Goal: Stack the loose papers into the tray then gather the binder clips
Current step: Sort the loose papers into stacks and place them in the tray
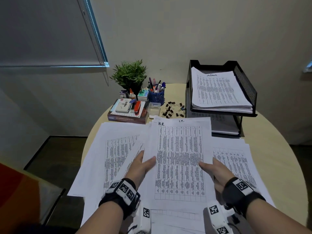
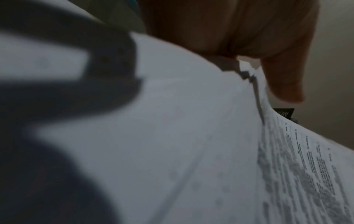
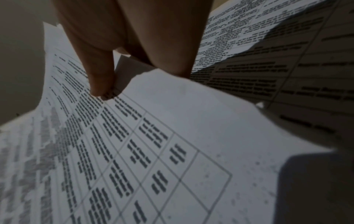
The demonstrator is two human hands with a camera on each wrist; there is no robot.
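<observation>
A sheaf of printed papers, its top sheet marked "H.R.", is held above the table between both hands. My left hand grips its left edge, thumb on top and fingers underneath. My right hand grips the right edge the same way, thumb pressing the printed table. The left thumb lies beside the paper edge. More loose sheets are spread on the round table. A black mesh tray at the back right holds a paper stack. Several black binder clips lie scattered left of the tray.
A potted plant, a blue pen cup, a glue bottle, a red stapler on a book and a small clear box crowd the table's back left. The tray's lower tier also holds papers.
</observation>
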